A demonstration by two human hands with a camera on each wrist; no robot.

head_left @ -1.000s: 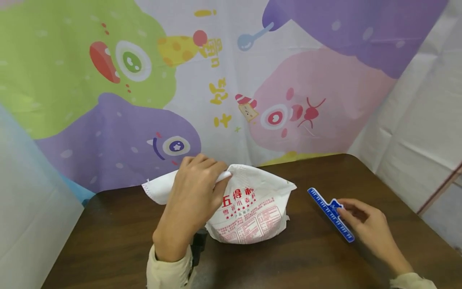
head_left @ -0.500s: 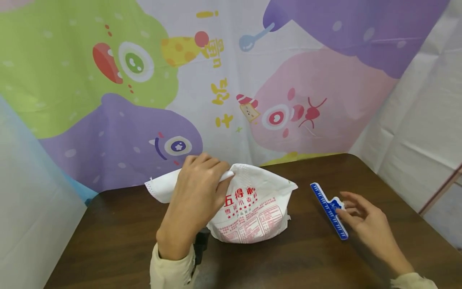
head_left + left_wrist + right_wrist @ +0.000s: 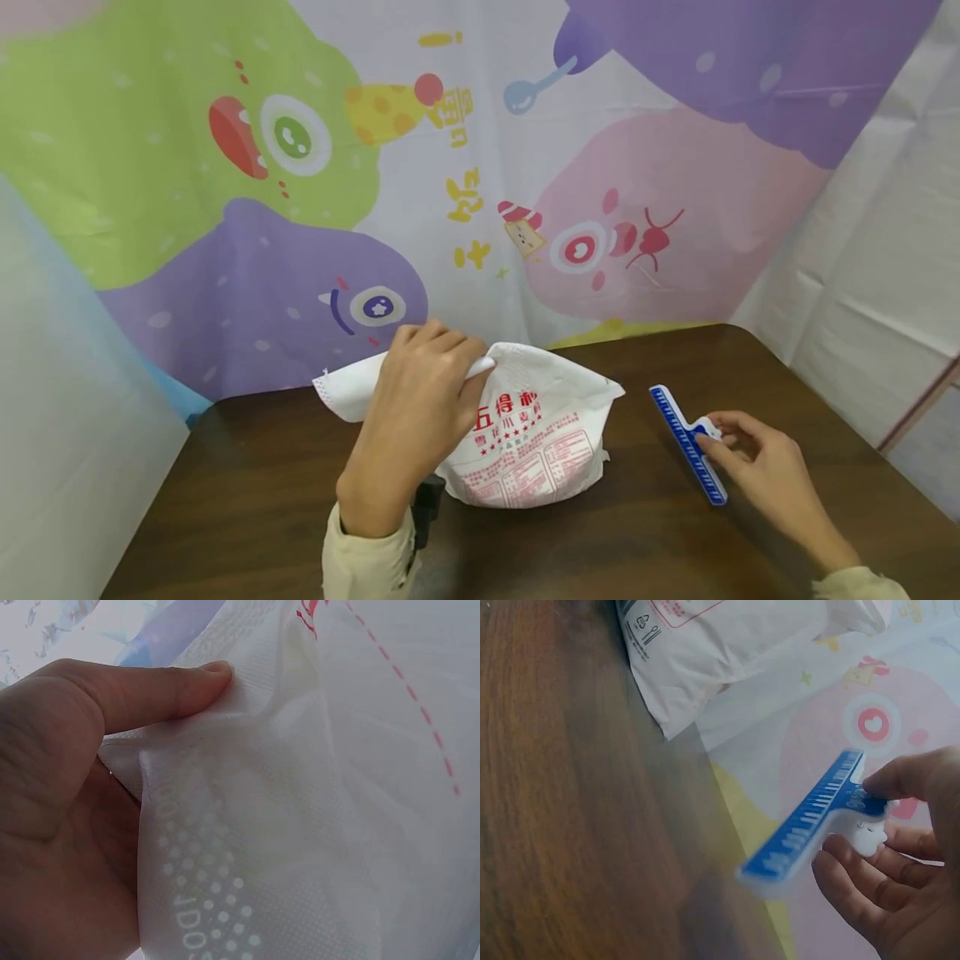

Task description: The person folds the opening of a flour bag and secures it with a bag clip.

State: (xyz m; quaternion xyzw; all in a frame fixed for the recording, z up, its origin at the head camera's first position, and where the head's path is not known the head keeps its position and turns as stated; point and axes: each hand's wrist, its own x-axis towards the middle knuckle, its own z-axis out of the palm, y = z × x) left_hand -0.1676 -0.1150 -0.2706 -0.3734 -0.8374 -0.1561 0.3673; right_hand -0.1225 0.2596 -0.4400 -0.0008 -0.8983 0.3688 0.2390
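Note:
A white bag (image 3: 525, 450) with red print, which looks like a flour bag, stands on the table. Its top is folded over to the left. My left hand (image 3: 423, 408) grips that folded top, and in the left wrist view the thumb (image 3: 172, 694) presses on the white material. To the right of the bag, my right hand (image 3: 772, 475) pinches a long blue-and-white bag clip (image 3: 688, 446) by its handle, above the table and apart from the bag. The right wrist view shows the thumb on the clip's (image 3: 810, 817) blue side and fingers behind its white side.
The dark brown wooden table (image 3: 570, 550) has a rounded far right corner. Behind it hangs a cloth backdrop (image 3: 480, 308) with cartoon figures, close beyond the bag. White cloth walls (image 3: 870, 250) stand at both sides.
The right hand's fingers have shifted on the bag clip's handle, opening a little and closing again, and the clip has turned slightly. The left hand keeps its hold on the bag. The head view shifts slightly.

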